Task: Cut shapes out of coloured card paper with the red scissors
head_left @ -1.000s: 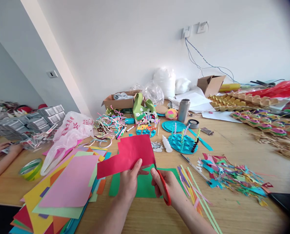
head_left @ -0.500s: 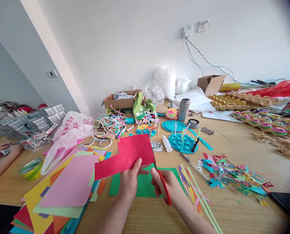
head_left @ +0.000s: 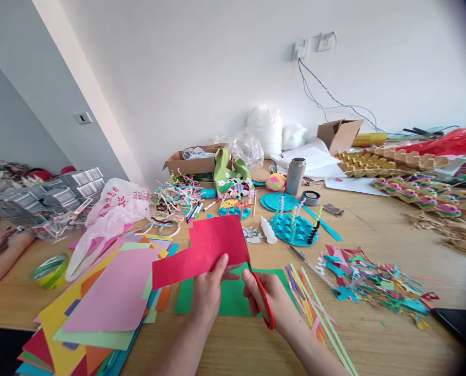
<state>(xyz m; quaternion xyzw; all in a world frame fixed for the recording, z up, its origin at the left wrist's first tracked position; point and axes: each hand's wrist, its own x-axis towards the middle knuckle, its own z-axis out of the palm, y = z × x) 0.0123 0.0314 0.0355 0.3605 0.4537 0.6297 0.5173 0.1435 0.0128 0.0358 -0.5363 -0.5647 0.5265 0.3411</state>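
My left hand (head_left: 211,287) pinches the lower edge of a red sheet of paper (head_left: 217,237), thumb on top. The sheet has a stepped outline, with a narrower arm reaching left. In my right hand (head_left: 270,297) is a pair of scissors (head_left: 264,300) with red handles. Their dark blades meet the right edge of the red paper. Beneath both hands a green sheet (head_left: 186,297) lies on the table. Thin coloured paper strips (head_left: 314,313) lie just right of my right hand.
Stacked coloured paper (head_left: 111,292) and a roll of green tape (head_left: 50,270) lie at left. Paper scraps (head_left: 381,287) are heaped at right, near a pen (head_left: 309,261). Blue discs (head_left: 293,230), a glue bottle (head_left: 269,231) and a metal flask (head_left: 295,177) stand beyond. Another person's hands (head_left: 19,240) work far left.
My hands, the red paper and the scissors look practically unmoved. At far left the other person's hands have shifted slightly.
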